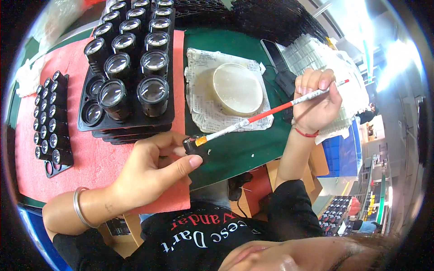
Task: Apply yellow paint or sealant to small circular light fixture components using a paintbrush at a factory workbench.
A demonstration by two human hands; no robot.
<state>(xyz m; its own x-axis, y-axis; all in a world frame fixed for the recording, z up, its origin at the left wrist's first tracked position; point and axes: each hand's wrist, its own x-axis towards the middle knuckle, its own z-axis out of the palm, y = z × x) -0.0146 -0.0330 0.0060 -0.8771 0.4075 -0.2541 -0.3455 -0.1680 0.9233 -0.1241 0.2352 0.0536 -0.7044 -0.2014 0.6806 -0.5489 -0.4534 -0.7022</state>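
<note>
Between the thumb and fingers of my left hand is a small black cylinder, held near the table's front edge. My right hand is raised at the right, closed around a thin red stick partly wrapped in white paper. Its orange lower end meets the cylinder's rim; whether it goes inside I cannot tell. Beyond the stick, a round dish of whitish content rests on printed paper. Left of it, large black lens barrels stand in a stacked black tray.
A smaller tray of short black lens barrels lies at the left on a pink mat. The green table carries a dark adapter with cables and stacked clear plastic trays at the back right. A blue bin stands beyond my right arm.
</note>
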